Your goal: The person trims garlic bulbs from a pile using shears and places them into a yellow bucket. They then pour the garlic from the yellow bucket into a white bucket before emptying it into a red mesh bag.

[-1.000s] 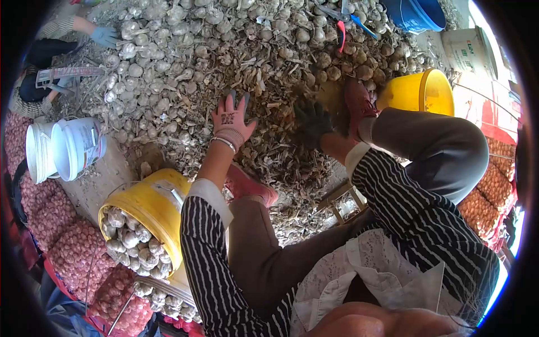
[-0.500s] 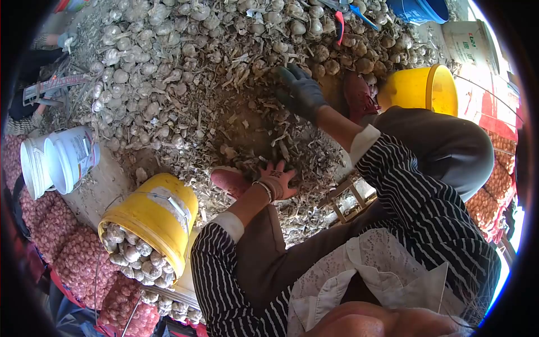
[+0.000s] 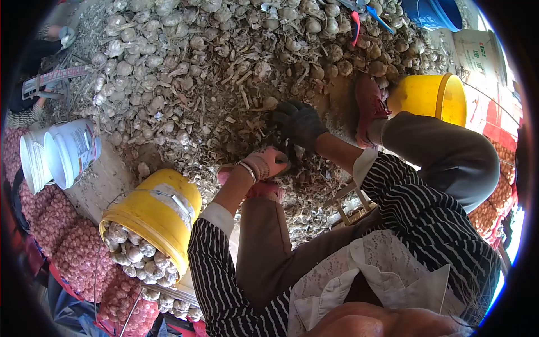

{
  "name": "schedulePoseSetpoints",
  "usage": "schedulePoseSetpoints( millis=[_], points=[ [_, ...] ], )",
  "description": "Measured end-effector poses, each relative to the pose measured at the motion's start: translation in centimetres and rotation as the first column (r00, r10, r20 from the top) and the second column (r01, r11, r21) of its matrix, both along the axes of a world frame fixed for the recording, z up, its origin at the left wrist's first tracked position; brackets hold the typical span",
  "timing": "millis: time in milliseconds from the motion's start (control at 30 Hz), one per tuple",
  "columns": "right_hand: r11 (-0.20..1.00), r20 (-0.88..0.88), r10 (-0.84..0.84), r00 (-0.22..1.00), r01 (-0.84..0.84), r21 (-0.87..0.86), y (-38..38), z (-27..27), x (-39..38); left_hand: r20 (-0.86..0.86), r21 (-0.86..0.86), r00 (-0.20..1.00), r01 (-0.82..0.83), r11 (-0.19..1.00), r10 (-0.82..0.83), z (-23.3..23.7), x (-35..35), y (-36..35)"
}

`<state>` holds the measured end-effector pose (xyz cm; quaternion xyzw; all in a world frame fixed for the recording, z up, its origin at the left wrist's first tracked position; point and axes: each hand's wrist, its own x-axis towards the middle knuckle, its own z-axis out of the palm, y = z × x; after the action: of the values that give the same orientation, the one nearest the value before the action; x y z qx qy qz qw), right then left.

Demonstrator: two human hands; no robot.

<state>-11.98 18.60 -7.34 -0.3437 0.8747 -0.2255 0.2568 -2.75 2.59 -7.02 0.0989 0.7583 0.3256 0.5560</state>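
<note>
My left hand (image 3: 268, 163), in a pinkish knitted glove, is low over the dry husk litter (image 3: 230, 146) near my knee. Its fingers are curled closed, and whatever they hold is hidden. Just above and right of it, my right hand (image 3: 300, 124) wears a dark grey glove. The fingers of that hand bend down onto the litter, and their tips cannot be made out. A garlic bulb (image 3: 270, 103) lies right beside those fingers. Loose garlic bulbs (image 3: 151, 78) spread across the ground beyond both hands.
A tipped yellow bucket (image 3: 160, 208) full of garlic lies left; another yellow bucket (image 3: 429, 95) lies right. White buckets (image 3: 70, 154) stand near red mesh sacks (image 3: 84, 258). Red-and-blue-handled cutters (image 3: 359, 17) lie on the pile. Another person's gloved hand (image 3: 67, 36) shows upper left.
My left hand has gone from spread on the litter to curled, slightly up and left. My right hand has come down, its fingers now bent. The view has shifted slightly.
</note>
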Motion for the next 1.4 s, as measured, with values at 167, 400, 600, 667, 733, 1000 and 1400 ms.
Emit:
schedulePoseSetpoints(
  millis=[167, 400, 600, 667, 733, 1000, 1400],
  points=[
    [0.991, 0.000, 0.056, 0.998, -0.056, -0.125, 1.4, -3.6, -1.1, -0.224, -0.337, 0.964, -0.215, 0.917, 0.144, 0.7, -3.3, -4.0],
    [0.715, 0.633, -0.433, 0.642, 0.672, -0.193, -3.4, -0.3, -7.8, -0.877, -0.413, 0.415, -0.392, 0.822, -0.243, -13.0, -5.5, -0.4],
    [0.959, -0.193, -0.255, 0.947, 0.222, -0.177, -12.3, -2.6, -10.8, -0.427, -0.523, 0.904, -0.270, 0.809, 0.026, -4.9, -7.5, 0.4],
    [0.963, -0.468, 0.268, 0.842, -0.255, 0.092, -13.1, -3.2, -8.1, -0.435, -0.491, 0.899, -0.275, 0.826, 0.041, -6.1, -5.6, -1.1],
    [0.906, -0.306, 0.419, 0.855, -0.417, 0.074, -12.3, -2.6, -5.6, -0.391, -0.445, 0.910, -0.317, 0.838, 0.136, -5.3, -3.3, -1.9],
    [0.965, 0.178, -0.097, 0.979, 0.137, -0.222, -6.1, -1.3, -9.5, -0.232, -0.185, 0.921, -0.357, 0.916, 0.312, -4.1, 1.5, -2.0],
    [0.949, 0.196, 0.315, 0.929, -0.307, -0.069, -9.4, -1.9, -9.7, -0.507, -0.481, 0.820, -0.524, 0.703, 0.264, -2.5, -2.9, -8.6]
  ],
)
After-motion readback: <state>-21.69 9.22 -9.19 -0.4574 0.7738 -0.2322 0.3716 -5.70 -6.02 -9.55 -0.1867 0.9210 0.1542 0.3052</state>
